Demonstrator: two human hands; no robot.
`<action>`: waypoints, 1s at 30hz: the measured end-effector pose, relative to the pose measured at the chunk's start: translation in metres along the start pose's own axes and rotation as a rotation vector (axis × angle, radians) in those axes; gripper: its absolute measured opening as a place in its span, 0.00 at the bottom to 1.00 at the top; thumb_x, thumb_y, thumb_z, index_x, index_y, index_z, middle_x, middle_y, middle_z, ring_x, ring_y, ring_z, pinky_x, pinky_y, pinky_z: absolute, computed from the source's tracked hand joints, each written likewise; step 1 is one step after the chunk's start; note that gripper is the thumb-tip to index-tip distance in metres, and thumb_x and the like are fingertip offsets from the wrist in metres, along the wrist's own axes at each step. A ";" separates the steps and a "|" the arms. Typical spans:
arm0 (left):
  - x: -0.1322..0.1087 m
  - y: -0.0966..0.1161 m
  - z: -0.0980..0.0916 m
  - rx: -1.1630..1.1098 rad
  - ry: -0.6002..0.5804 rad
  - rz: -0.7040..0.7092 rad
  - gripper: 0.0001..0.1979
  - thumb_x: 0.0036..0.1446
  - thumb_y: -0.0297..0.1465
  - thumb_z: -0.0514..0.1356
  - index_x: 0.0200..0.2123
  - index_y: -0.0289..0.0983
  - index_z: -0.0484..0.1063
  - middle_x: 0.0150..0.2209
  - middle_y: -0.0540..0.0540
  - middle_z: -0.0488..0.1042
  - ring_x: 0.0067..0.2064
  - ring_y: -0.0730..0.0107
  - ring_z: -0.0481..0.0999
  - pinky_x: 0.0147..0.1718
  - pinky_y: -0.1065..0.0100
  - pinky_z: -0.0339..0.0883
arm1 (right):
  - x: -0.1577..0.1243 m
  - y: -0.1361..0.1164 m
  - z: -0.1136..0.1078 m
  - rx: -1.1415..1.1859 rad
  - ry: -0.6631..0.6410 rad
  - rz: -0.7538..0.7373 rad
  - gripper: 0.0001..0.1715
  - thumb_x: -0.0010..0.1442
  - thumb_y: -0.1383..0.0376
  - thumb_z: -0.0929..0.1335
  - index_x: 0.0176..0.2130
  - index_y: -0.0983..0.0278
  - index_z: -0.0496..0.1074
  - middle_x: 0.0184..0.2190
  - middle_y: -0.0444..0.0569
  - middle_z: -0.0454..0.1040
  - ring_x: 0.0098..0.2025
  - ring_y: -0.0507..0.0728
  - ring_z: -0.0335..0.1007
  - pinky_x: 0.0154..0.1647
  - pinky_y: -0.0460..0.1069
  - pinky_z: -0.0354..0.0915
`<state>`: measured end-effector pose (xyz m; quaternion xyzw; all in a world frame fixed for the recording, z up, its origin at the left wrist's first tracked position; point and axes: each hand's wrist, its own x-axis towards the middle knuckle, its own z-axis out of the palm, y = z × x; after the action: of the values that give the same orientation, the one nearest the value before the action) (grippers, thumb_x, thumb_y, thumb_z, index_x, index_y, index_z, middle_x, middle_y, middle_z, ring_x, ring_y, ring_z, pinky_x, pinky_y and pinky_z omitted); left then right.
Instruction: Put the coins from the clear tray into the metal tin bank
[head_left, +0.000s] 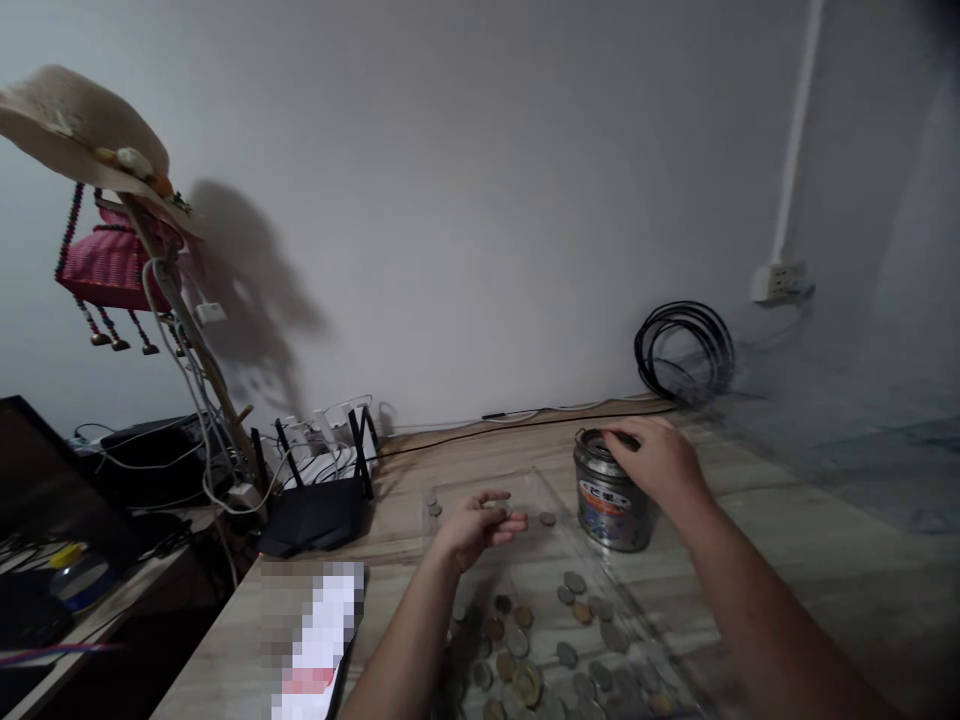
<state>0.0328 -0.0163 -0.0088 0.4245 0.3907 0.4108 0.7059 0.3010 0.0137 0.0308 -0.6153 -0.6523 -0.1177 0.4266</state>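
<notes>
My right hand (660, 460) is at the top of a round metal tin (611, 515) with a printed label and a small wire loop at its rim. Its thumb and fingers pinch a small dark piece, apparently a coin (624, 440), just over the lid. Held palm up, left of the tin, my left hand (480, 530) has its fingers stretched and apart; whether a coin lies in the palm is unclear. Below both hands, many loose coins (517, 640) of silver and brass colour lie in a clear shallow tray (551, 485). One coin (547, 519) sits apart near my left fingertips.
A black router (315, 515) with antennas stands at left, with a phone-like slab (319, 640), its face pixelated, in front. Coiled black cable (684, 350) leans on the wall below a socket (780, 282). A branch stand holds a hat (90, 120) and pink bag (112, 265).
</notes>
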 end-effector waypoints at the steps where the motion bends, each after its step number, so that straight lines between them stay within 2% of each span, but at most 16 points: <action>1: 0.000 0.000 0.000 0.000 -0.001 0.003 0.18 0.49 0.22 0.58 0.45 0.30 0.62 0.35 0.37 0.76 0.33 0.68 0.77 0.25 0.77 0.66 | 0.001 0.001 0.001 0.020 -0.028 -0.005 0.15 0.53 0.60 0.61 0.32 0.62 0.75 0.36 0.50 0.75 0.42 0.59 0.66 0.41 0.52 0.59; 6: 0.001 0.001 -0.002 -0.007 0.003 -0.006 0.17 0.50 0.21 0.56 0.45 0.30 0.62 0.34 0.38 0.76 0.32 0.70 0.77 0.23 0.78 0.65 | 0.023 0.014 0.004 0.155 -0.322 0.025 0.15 0.48 0.57 0.65 0.29 0.63 0.76 0.33 0.49 0.76 0.36 0.56 0.68 0.35 0.48 0.61; 10: 0.003 0.001 -0.004 -0.030 0.015 0.007 0.18 0.49 0.21 0.57 0.46 0.30 0.61 0.34 0.39 0.76 0.31 0.71 0.77 0.24 0.78 0.66 | 0.055 0.011 -0.007 0.059 -0.722 0.062 0.10 0.40 0.63 0.69 0.27 0.65 0.76 0.25 0.48 0.75 0.28 0.54 0.68 0.25 0.45 0.58; 13: 0.005 0.000 -0.005 -0.018 0.006 0.011 0.20 0.48 0.22 0.58 0.46 0.29 0.61 0.34 0.39 0.76 0.30 0.71 0.77 0.23 0.78 0.66 | 0.069 0.001 -0.017 -0.062 -0.881 0.040 0.07 0.38 0.68 0.69 0.24 0.67 0.75 0.21 0.47 0.73 0.26 0.53 0.66 0.23 0.44 0.56; 19: 0.004 -0.001 -0.004 -0.013 -0.001 0.020 0.21 0.47 0.22 0.59 0.47 0.29 0.61 0.34 0.39 0.76 0.30 0.71 0.77 0.23 0.78 0.65 | 0.069 -0.013 -0.019 -0.077 -0.881 -0.021 0.10 0.41 0.68 0.67 0.28 0.66 0.75 0.25 0.47 0.74 0.27 0.51 0.67 0.24 0.43 0.57; 23: 0.004 -0.002 -0.005 -0.010 0.010 0.023 0.20 0.47 0.22 0.59 0.46 0.30 0.61 0.33 0.39 0.76 0.30 0.70 0.77 0.23 0.78 0.65 | 0.070 -0.014 -0.014 -0.141 -0.855 0.009 0.06 0.39 0.69 0.68 0.24 0.66 0.75 0.22 0.47 0.73 0.24 0.51 0.66 0.22 0.44 0.56; 30: 0.007 -0.005 -0.007 0.004 -0.011 0.034 0.19 0.47 0.23 0.59 0.44 0.31 0.62 0.34 0.39 0.76 0.30 0.70 0.77 0.24 0.77 0.66 | 0.065 -0.011 -0.007 -0.135 -0.723 0.024 0.07 0.39 0.69 0.68 0.24 0.66 0.75 0.23 0.48 0.73 0.25 0.52 0.66 0.23 0.44 0.56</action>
<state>0.0303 -0.0096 -0.0167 0.4348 0.3805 0.4195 0.7001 0.3022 0.0525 0.0847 -0.6515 -0.7445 0.0695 0.1281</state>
